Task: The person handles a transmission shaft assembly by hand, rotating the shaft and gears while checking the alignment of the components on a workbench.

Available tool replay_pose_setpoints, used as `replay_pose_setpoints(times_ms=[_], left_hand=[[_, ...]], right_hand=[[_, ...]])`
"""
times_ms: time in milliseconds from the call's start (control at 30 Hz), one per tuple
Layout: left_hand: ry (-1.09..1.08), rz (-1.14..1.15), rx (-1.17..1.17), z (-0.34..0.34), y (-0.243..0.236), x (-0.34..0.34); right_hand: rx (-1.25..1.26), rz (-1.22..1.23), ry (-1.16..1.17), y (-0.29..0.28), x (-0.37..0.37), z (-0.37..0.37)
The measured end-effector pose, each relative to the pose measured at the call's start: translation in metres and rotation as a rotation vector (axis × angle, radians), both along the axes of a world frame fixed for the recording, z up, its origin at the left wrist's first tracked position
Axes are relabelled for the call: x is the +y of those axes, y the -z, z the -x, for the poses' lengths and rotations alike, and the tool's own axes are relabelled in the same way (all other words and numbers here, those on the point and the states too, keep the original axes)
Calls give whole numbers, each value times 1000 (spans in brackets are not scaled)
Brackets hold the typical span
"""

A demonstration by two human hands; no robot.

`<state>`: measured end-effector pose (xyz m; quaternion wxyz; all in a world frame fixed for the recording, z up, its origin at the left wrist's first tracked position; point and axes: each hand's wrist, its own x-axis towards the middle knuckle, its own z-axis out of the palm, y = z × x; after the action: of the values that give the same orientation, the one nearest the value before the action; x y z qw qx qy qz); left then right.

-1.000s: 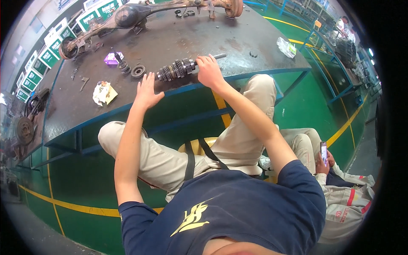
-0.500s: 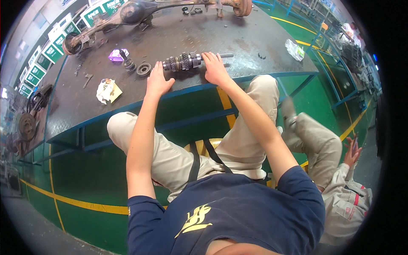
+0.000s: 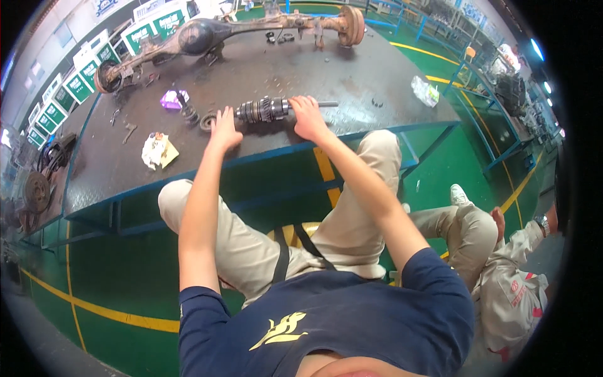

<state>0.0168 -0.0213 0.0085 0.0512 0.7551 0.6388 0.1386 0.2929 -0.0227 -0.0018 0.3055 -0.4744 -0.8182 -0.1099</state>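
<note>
A steel gear shaft (image 3: 265, 110) carrying several toothed gears lies sideways on the dark metal workbench (image 3: 352, 78). Over its right end, my right hand (image 3: 308, 118) has its fingers curled, with the thin shaft tip sticking out beyond them; the thumb is hidden. My left hand (image 3: 224, 131) is at the other end, fingers stretched and apart, seemingly holding nothing. Whether its fingertips touch the shaft I cannot tell. Partly covered by that hand is a ring-shaped metal part (image 3: 206, 122). A short pinion shaft (image 3: 188, 112) leans beside the ring.
A rusty vehicle axle (image 3: 198, 38) spans the bench's far side. At left are a purple box (image 3: 174, 99), crumpled paper with a yellow box (image 3: 159, 151) and a small metal tool (image 3: 129, 132). A plastic bag (image 3: 425, 92) lies right. Another person (image 3: 509, 283) sits at lower right.
My left hand has shifted slightly left, its fingers spreading and covering part of the ring. The right hand stays on the gear shaft. The view has tilted, and the neighbouring person's leg and arm have moved.
</note>
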Motion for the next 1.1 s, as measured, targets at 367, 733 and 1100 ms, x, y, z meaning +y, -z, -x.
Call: replay_pose_setpoints(times_ms=[367, 733, 1100], left_hand=[[77, -193, -132, -2, -1, -23], [14, -161, -135, -5, 8, -24], [-36, -121, -152, 0, -4, -33]], right_hand=[[85, 96, 21, 1, 7, -15], [83, 56, 188, 7, 22, -7], [107, 24, 98, -3, 13, -10]])
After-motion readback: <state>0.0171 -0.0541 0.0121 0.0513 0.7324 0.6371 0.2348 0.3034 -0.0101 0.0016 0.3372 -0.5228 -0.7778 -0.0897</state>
